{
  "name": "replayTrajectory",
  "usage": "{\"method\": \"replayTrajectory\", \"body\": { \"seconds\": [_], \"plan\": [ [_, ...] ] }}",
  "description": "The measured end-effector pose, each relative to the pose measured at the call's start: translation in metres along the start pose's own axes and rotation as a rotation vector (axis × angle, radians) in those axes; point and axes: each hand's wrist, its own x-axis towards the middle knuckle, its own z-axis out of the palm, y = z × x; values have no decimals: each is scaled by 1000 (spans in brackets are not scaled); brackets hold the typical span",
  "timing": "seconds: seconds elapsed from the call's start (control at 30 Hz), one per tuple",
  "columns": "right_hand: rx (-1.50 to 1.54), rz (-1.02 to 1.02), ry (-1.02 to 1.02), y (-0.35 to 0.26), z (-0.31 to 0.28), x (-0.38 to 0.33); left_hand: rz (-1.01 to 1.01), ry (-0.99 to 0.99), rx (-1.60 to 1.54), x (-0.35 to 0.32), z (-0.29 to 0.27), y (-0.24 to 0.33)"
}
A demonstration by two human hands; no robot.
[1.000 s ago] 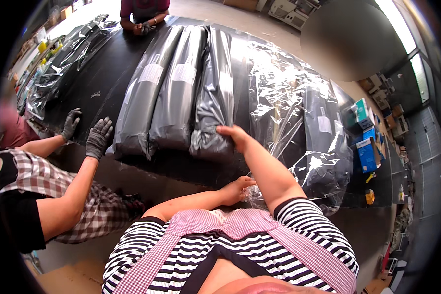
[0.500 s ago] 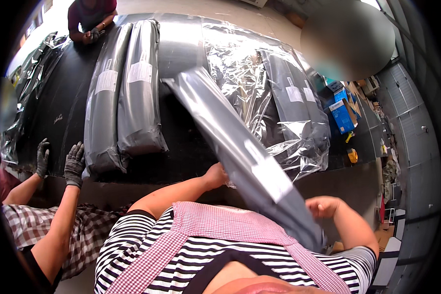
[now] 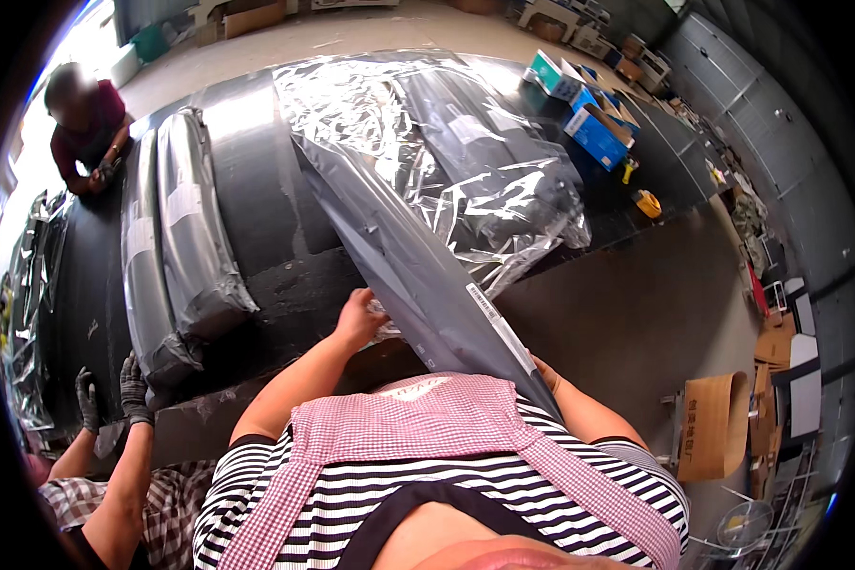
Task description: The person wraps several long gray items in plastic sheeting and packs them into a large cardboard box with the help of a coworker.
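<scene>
A long grey plastic-wrapped package (image 3: 404, 261) lies slantwise in front of me, its far end over the table and its near end by my apron. My left hand (image 3: 359, 318) is closed at its left edge, partway along. My right hand (image 3: 544, 372) grips the right edge close to my body; most of its fingers are behind the package. A white label strip (image 3: 499, 323) runs along that right edge. Beyond it, crumpled clear plastic film (image 3: 351, 100) covers more grey packages (image 3: 475, 142) on the table.
Two wrapped packages (image 3: 192, 218) lie side by side on the black table (image 3: 266, 204). A co-worker's gloved hands (image 3: 135, 389) are at their near end; another person (image 3: 87, 128) leans at the far left. Blue boxes (image 3: 598, 135) and a yellow tape roll (image 3: 648, 203) sit at the right.
The package has tilted, bringing its label to the right edge. My right hand has come in nearer my body and is more hidden. The view has swung right.
</scene>
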Motion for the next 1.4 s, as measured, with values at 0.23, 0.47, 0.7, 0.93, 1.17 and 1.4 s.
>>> {"method": "replayTrajectory", "body": {
  "seconds": [0.23, 0.47, 0.7, 0.93, 1.17, 1.4],
  "plan": [
    [14, -65, -52, 25, -92, -134, -76, 204, -3, 68, 6, 61],
    [3, -111, -61, 50, -167, -242, -361, 389, -539, 200, -15, 163],
    [16, 48, 5, 36, -176, -268, 26, 326, -658, 168, -20, 247],
    [47, -78, -195, 38, -198, -202, 316, 395, -21, 36, -7, 173],
    [116, -197, -234, -27, -182, -104, 351, 449, 244, -30, 53, 136],
    [217, -76, -320, -199, -137, 65, 159, 326, -367, -9, 22, 143]
  ]
}}
